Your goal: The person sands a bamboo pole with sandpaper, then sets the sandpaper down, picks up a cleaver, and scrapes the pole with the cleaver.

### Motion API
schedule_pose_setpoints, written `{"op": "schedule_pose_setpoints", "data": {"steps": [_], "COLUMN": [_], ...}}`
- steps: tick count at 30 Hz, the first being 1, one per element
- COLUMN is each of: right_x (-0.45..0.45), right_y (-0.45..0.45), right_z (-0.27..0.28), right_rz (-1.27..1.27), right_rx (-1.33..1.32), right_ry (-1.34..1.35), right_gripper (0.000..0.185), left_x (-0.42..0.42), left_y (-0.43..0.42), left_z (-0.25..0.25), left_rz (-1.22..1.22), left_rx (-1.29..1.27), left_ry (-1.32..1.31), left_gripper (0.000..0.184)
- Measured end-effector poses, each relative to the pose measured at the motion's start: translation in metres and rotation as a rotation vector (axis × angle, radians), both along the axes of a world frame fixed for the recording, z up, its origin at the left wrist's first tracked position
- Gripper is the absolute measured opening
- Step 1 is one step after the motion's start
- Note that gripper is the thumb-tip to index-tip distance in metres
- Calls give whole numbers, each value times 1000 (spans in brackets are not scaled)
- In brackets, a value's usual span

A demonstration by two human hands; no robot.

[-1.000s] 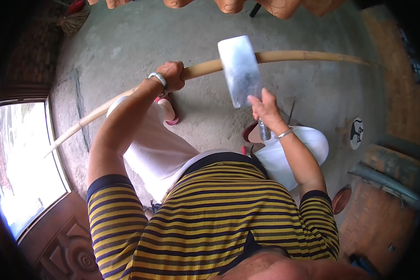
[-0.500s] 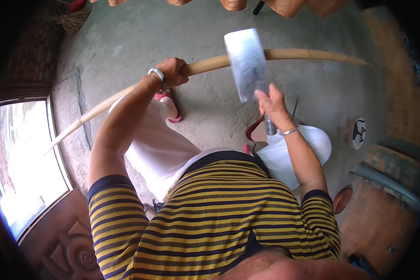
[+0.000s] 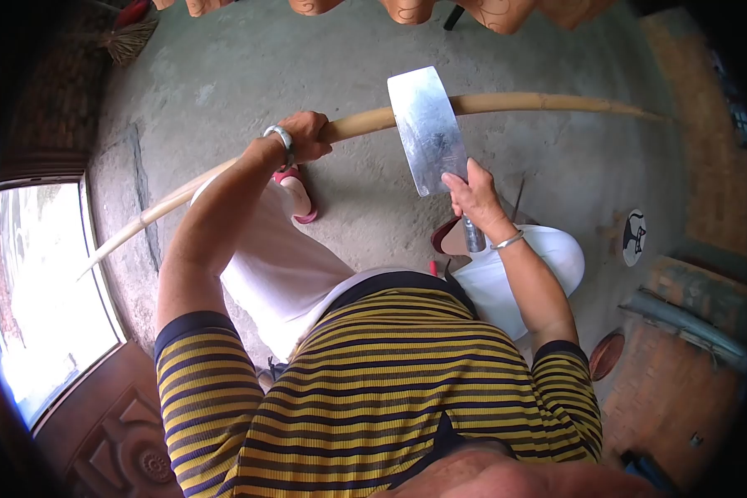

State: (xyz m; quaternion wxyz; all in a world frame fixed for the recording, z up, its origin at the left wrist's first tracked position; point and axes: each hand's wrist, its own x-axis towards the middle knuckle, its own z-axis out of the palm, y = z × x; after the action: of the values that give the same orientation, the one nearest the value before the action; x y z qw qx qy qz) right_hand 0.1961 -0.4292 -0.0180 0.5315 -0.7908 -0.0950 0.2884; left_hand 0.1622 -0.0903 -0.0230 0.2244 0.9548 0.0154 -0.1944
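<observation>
A long pale bamboo pole [image 3: 523,102] runs across the view, from the bright doorway at the left to the upper right. My left hand [image 3: 309,137] is wrapped round it left of centre, with a bangle on the wrist. In my right hand [image 3: 476,197] is the handle of a wide metal cleaver [image 3: 427,124]. The blade crosses over the pole to the right of my left hand and hides that stretch; whether it touches the pole I cannot tell.
Below the pole are my knees in white trousers [image 3: 278,266] and a red shoe [image 3: 307,207]. Orange scalloped cloth [image 3: 506,12] hangs at the top edge. A broom [image 3: 130,41] is at the upper left, a grey pipe-like object [image 3: 685,326] at the right.
The cleaver and my right hand moved slightly up and right, then came back down and left. My left hand keeps its hold on the pole.
</observation>
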Motion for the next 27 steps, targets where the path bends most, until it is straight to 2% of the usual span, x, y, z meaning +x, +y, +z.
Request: {"op": "schedule_pose_setpoints", "data": {"steps": [4,7,9,10,11,14,17,19,20,24,27], "right_x": [17,8,-9,-7,-6,16,20,0,3,21,5], "right_y": [-3,0,3,1,-2,-5,-11,-5,-12,-9,-1], "right_z": [12,8,9,3,-3,8,-3,-10,-29,3,8], "right_rz": [-266,-53,204,191,175,-205,-255,-25,40,-250,-58], "right_rx": [76,28,-83,-73,-62,94,95,-84,-76,80,-9], "right_ry": [74,82,16,8,7,16,-84,-199,-370,-51,-43], "right_gripper": [24,28,26,27,27,22,20,21,22,23,26], "left_x": [-1,-1,-2,-2,-3,-5,0,5,7,8,9], "left_y": [-1,-1,-1,-1,-1,-8,-12,-9,-7,-5,-4], "left_z": [2,2,3,3,4,10,8,7,9,19,17], "left_rz": [-10,-25,-35,-41,-35,-21,-3,18,9,-25,-26], "left_rx": [-22,-10,-31,-38,-13,58,100,83,50,-15,-30], "left_ry": [49,35,15,7,16,22,36,92,113,181,116], "left_gripper": [36,36,35,35,34,30,28,28,29,31,30]}}
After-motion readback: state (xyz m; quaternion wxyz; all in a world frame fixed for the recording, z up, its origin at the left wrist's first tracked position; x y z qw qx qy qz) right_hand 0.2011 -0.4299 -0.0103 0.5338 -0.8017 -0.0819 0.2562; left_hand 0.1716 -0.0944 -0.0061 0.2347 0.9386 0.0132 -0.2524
